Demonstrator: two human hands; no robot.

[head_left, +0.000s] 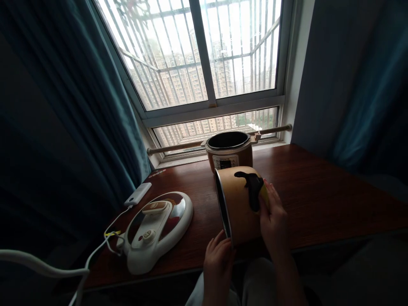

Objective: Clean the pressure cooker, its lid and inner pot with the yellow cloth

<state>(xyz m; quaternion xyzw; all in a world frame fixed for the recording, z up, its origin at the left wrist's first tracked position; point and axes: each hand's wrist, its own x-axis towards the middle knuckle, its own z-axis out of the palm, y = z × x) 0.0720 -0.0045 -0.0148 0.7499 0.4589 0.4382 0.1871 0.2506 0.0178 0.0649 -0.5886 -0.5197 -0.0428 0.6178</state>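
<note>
A gold-coloured inner pot (239, 204) with a dark inside lies tilted on its side near the table's front edge, its mouth facing left. My left hand (218, 255) grips the pot's lower rim, its fingers curled at the edge. Against the pot's outer base and side, my right hand (274, 212) presses a limp black and yellow piece (254, 191), which looks like a cloth. Just behind stands the electric pressure cooker (229, 157), lidless, with a dark opening and a control panel facing me. To the left rests its white lid (159, 229), with a handle and a valve knob.
A white power strip (137, 194) and white cables (98, 248) run along the left side. The brown wooden table (325, 191) stands against a barred window (204, 55). Blue curtains (105, 85) hang at the left, and a rail (178, 147) crosses low before the glass.
</note>
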